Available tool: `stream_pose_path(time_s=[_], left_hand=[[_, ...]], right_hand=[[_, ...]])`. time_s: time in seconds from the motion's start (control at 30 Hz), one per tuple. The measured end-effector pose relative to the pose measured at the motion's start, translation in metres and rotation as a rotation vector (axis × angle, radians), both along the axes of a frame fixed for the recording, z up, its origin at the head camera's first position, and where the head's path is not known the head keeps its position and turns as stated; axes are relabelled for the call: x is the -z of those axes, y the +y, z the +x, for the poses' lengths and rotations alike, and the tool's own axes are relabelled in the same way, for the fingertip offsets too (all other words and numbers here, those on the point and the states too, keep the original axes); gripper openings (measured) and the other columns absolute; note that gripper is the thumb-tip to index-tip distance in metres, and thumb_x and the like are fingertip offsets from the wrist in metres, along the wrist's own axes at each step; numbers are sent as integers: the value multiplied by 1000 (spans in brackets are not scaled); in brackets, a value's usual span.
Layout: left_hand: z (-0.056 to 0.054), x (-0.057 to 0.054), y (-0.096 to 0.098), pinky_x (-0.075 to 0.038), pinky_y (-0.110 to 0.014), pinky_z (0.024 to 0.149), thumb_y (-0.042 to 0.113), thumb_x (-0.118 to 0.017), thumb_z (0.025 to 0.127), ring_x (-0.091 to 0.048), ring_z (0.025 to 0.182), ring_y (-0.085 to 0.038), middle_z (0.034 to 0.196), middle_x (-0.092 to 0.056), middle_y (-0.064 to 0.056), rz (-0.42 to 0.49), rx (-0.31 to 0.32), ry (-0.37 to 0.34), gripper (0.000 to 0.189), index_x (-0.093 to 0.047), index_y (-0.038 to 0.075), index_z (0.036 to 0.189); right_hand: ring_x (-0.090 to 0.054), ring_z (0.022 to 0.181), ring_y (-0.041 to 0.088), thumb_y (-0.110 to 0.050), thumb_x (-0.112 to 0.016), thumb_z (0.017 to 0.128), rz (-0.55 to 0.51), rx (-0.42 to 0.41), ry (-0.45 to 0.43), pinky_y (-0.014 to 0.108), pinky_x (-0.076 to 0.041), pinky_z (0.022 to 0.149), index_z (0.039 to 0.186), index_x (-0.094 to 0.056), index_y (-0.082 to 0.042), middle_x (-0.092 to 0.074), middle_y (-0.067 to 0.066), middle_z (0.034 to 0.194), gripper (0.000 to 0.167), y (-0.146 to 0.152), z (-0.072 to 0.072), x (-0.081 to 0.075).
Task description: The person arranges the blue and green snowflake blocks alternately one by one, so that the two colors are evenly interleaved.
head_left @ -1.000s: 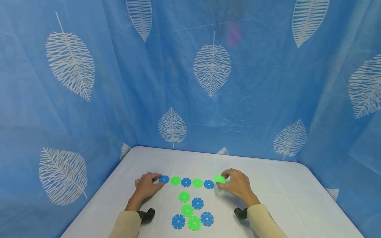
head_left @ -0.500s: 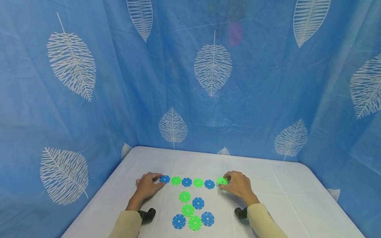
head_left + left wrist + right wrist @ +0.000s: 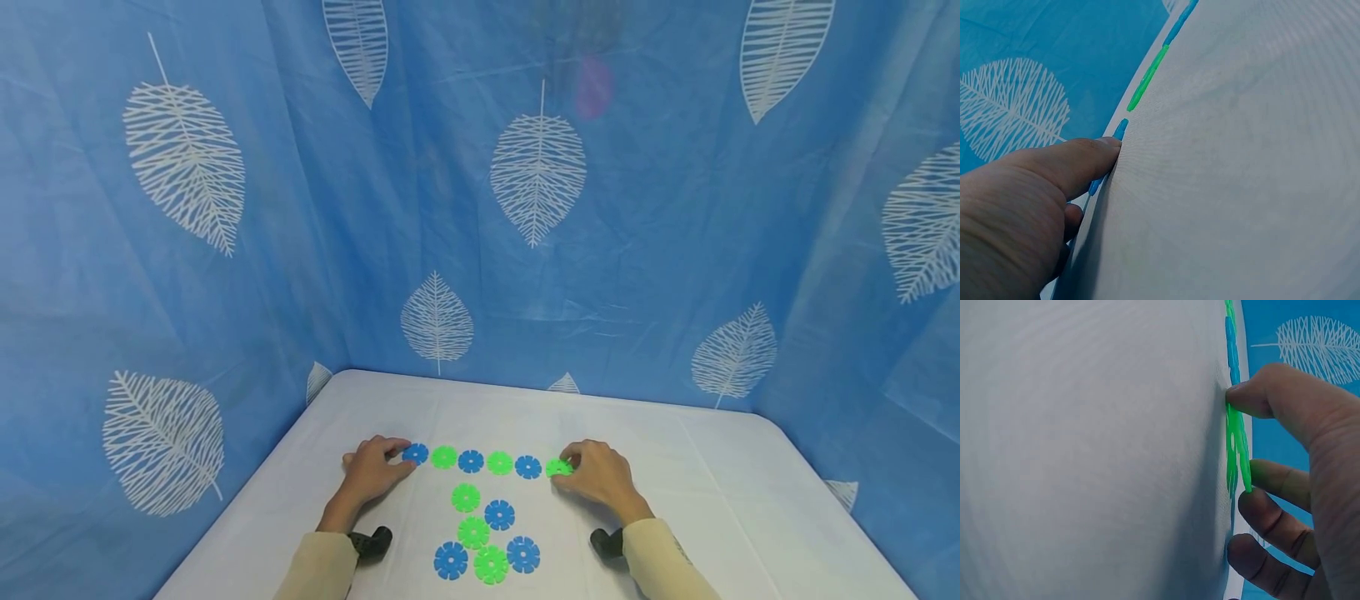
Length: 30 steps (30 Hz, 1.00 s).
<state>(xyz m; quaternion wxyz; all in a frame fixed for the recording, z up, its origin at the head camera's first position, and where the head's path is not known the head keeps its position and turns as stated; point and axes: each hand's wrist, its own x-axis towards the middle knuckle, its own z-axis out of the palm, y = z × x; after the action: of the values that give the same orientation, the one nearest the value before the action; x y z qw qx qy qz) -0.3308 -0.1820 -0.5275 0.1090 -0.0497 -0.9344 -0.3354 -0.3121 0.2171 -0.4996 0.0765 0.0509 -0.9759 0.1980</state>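
A row of flat notched plastic discs, blue and green by turns, lies across the white table. My left hand point(image 3: 372, 468) has thumb and index finger at either side of the blue disc point(image 3: 416, 453) at the row's left end. In the left wrist view that blue disc point(image 3: 1122, 129) shows edge-on beside the fingertip. At the row's right end my right hand point(image 3: 600, 473) pinches a green disc point(image 3: 558, 467). The right wrist view shows green edges point(image 3: 1231, 456) splayed at a slight angle; whether they are one disc or two, I cannot tell.
Nearer me on the white table point(image 3: 750, 500), several loose discs lie in a cluster, among them a green disc point(image 3: 491, 564) and a blue disc point(image 3: 522, 554). Behind the table's far edge hangs a blue curtain point(image 3: 637, 250) with white leaf prints.
My right hand has shifted slightly toward me, bringing the green disc down level with the row, beside the blue disc. My left hand has stayed at the left-end disc.
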Motion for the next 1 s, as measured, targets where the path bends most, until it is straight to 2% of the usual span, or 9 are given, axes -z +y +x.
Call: stream_pose_path(time_s=[0.3, 0.53, 0.83, 1.0], left_hand=[[-2, 1, 1, -25, -48, 83, 33, -81, 81, -55, 93, -17, 95, -66, 2, -8, -6, -2, 36, -75, 21, 114], [-3, 1, 0, -26, -48, 83, 33, -81, 81, -55, 93, -16, 96, -66, 2, -15, -5, 0, 36, -75, 22, 115], [-2, 1, 2, -26, -49, 84, 33, -81, 81, -55, 94, -18, 96, -67, 1, -16, -12, 0, 36, -75, 21, 114], [-1, 1, 2, -25, -48, 83, 33, -81, 81, -55, 93, -18, 96, -67, 1, -15, -13, 0, 36, -75, 21, 114]], right_hand=[[-54, 77, 13, -43, -86, 72, -7, -9, -49, 40, -48, 73, 102, -79, -22, -68, -5, 86, 38, -2, 1, -2], [-56, 80, 13, -44, -85, 72, -12, -6, -51, 42, -48, 76, 104, -78, -23, -69, -5, 88, 39, -1, 2, -3], [-57, 80, 12, -48, -85, 73, -95, -7, -37, 38, -48, 74, 107, -77, -23, -68, -7, 88, 43, 3, 7, -3], [-59, 83, 12, -48, -84, 75, -159, 8, -31, 37, -48, 71, 108, -77, -24, -69, -7, 93, 42, 5, 10, -6]])
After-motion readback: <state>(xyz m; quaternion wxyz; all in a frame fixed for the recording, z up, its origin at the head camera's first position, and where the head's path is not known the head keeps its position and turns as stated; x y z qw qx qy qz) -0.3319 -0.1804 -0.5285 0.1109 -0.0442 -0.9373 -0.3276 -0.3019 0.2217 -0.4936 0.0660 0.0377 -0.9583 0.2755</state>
